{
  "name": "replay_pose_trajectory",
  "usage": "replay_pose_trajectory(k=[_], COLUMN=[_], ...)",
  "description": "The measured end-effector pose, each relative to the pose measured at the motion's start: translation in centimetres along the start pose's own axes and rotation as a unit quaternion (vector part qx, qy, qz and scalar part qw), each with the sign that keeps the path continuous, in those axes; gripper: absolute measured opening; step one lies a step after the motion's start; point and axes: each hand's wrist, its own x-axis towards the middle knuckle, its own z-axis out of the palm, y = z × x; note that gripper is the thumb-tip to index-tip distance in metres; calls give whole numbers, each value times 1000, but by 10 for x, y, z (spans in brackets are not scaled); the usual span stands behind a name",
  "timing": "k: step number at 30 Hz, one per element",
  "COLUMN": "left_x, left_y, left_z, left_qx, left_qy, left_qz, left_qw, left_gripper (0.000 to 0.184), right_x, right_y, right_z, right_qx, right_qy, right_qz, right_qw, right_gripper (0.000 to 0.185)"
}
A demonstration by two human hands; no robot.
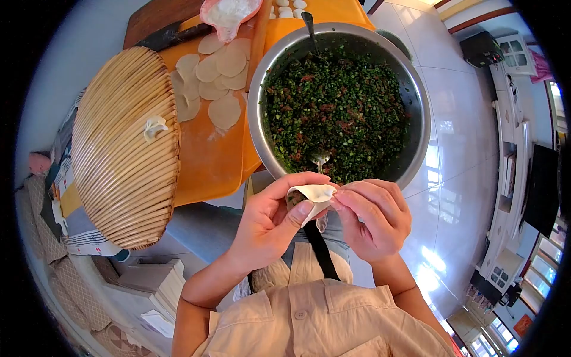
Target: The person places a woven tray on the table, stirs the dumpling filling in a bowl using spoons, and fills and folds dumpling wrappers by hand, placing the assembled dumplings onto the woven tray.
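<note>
Between my two hands, just in front of a big metal bowl, is a partly folded dumpling with some filling showing at its open left end. My left hand cradles it, thumb on the near side and index finger along the far side. The fingertips of my right hand pinch its right edge. Chopped green filling with reddish bits lies in the bowl. A spoon rests at the bowl's near side, its handle partly hidden by my hands.
Left of the bowl, round dough wrappers lie on an orange board. A woven reed tray holds one finished dumpling. A pink container of flour, dough pieces and a second utensil handle are at the far side.
</note>
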Motion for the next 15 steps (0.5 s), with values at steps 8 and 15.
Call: replay_pose_trajectory(k=[8,15], left_x=[1,3], left_y=[6,9], left_z=[-4,-5], left_qx=[33,-19], left_qy=[-28,-37], left_qz=[-32,-44], left_qw=[999,998], left_gripper=[36,39], right_x=[-6,-5], right_y=[7,3], right_z=[-1,5], right_qx=[81,148], right_qy=[-16,23], right_qz=[11,63], right_qw=[997,987], right_gripper=[27,21])
